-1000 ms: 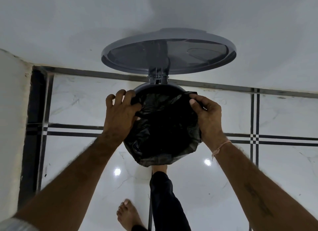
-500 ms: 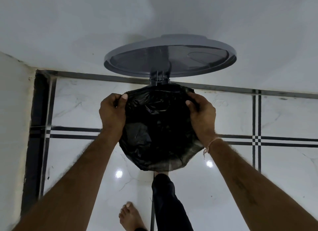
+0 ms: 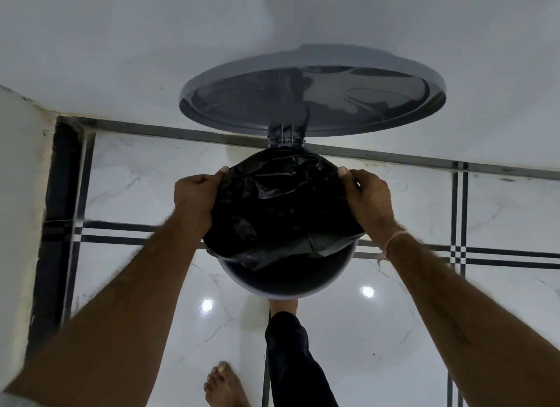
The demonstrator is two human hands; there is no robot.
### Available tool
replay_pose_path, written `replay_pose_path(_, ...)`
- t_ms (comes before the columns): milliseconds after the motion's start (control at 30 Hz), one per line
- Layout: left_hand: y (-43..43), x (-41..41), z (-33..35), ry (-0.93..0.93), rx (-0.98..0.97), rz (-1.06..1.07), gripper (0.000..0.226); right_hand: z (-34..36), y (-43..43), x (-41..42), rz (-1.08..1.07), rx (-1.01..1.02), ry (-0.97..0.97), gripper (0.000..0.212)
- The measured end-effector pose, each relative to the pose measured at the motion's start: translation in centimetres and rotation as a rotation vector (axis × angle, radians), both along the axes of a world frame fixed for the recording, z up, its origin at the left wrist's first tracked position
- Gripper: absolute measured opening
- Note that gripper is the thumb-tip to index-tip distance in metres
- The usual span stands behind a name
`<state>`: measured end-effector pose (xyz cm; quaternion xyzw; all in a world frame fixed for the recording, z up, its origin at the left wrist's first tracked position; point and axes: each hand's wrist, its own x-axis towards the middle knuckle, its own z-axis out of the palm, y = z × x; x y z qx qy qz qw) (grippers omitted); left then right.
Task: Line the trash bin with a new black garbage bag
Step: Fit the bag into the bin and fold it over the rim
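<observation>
The trash bin (image 3: 288, 290) stood on the floor close to the wall, its round lid (image 3: 312, 94) raised on the back hinge. The black garbage bag (image 3: 281, 212) lay spread over the bin's mouth. Its far edge reached the rim by the hinge, while its near edge sagged inside and left the near arc of the rim bare. The left hand (image 3: 194, 197) pinched the bag's left edge, thumb on top and fingers curled under. The right hand (image 3: 368, 199) gripped the right edge the same way, with a pale thread (image 3: 394, 240) round its wrist. Open floor lay to both sides of the bin and in front of it.

The floor (image 3: 424, 331) was glossy white marbled tile crossed by black stripe bands, with a dark border along the white wall (image 3: 121, 58). A second wall face closed the left side.

There was one bin, one lid and one bag, held by two hands. Two bare feet showed: one (image 3: 283, 306) at the bin's base below a dark trouser leg (image 3: 297, 364), the other (image 3: 224, 385) nearer. Two light spots glinted on the tile.
</observation>
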<state>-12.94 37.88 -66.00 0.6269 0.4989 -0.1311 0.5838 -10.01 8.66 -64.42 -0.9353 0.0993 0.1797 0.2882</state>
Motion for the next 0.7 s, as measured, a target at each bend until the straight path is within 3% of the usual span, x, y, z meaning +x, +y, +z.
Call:
replay_pose_path(100,0.2,-0.6,0.3,0.021,-0.1,0.047,0.025,-0.2,-0.6,-0.4,-0.073,0.038,0.04,0.05)
replay_pose_path(333,0.5,-3.1,0.7,-0.043,-0.093,0.098,0.008,0.3,-0.8,-3.1,-0.312,0.168,0.063,0.035)
replay_pose_path(567,-0.1,-7.4,0.5,-0.23,-0.003,-0.057,0.019,0.6,-0.3,-6.5,-0.495,0.203,0.016,0.027)
replay_pose_path(700,-0.8,-8.7,1.5,-0.268,0.035,-0.1,0.026,-0.5,-0.2,-8.1,-0.496,0.22,0.022,0.042)
